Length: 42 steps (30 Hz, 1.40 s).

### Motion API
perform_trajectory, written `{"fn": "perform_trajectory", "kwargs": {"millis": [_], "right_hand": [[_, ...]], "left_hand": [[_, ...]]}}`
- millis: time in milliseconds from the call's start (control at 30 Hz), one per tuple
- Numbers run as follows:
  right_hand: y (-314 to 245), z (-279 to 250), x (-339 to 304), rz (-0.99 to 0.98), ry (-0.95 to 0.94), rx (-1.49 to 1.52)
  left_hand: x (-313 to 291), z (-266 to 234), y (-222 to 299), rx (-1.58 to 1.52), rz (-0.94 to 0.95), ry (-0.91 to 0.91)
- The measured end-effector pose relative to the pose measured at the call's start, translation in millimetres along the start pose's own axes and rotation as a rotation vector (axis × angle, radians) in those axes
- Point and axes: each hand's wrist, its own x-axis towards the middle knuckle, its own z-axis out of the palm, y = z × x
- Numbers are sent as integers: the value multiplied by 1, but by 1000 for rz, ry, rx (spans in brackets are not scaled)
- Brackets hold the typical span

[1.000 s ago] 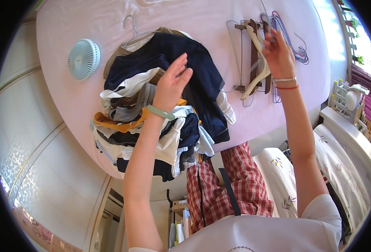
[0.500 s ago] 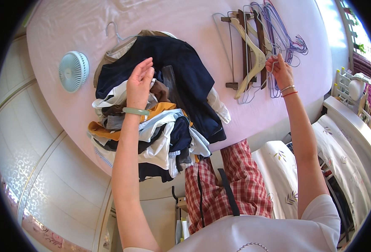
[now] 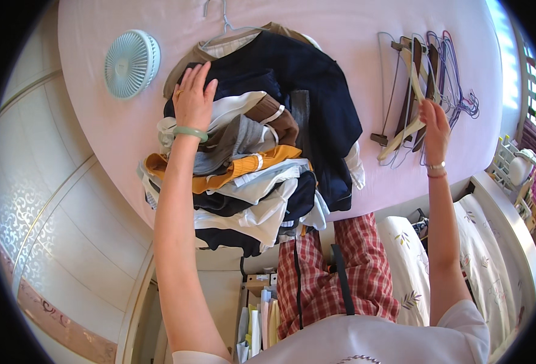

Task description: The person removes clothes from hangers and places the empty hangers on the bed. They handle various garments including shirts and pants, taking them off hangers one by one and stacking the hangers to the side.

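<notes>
A heap of mixed clothes [image 3: 219,158], with white, grey, brown, mustard and black pieces, lies on the near left of the pink-sheeted bed. Beneath and beyond it spreads a dark navy garment [image 3: 322,109] over a tan one with a wire hanger [image 3: 234,31] in its neck. My left hand [image 3: 194,100] is open over the heap's far left side, its fingertips on or just above the navy cloth. At the right, my right hand [image 3: 436,130] pinches a cream wooden hanger [image 3: 395,142] near its middle; the exact grip is partly hidden by my fingers.
Brown clip hangers [image 3: 380,139] and purple wire hangers [image 3: 462,103] lie overlapped around the wooden one. A pale blue fan [image 3: 131,64] sits at the far left. White cabinet doors [image 3: 67,230] line the left; a white rack [image 3: 514,161] stands at the right.
The view has shifted and turned, moving bed items in the picture. My left hand has moved left relative to the clothes, fingers now spread. My right hand stays at the hangers.
</notes>
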Motion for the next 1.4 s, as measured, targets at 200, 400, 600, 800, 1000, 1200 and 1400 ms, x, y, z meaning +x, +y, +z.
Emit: {"fn": "perform_trajectory", "kwargs": {"millis": [200, 400, 600, 800, 1000, 1200, 1400], "right_hand": [[-109, 183, 35, -467, -387, -9], [-104, 332, 77, -895, -204, -323], [-127, 335, 46, -712, -326, -592], [-194, 302, -15, -846, -401, -710], [-195, 271, -43, -762, -545, -469], [-168, 245, -34, -806, -553, -383], [-144, 211, -24, -856, -636, -335]], "left_hand": [[-17, -8, 16, 114, 55, -180], [-43, -14, 35, -10, 50, -117], [-51, -39, 33, -348, -294, 7], [-34, -33, 24, -474, -436, 300], [-16, -28, 36, -386, -516, 261], [-26, -32, 22, -369, -419, 216], [-21, -51, 7, -536, -677, -32]]}}
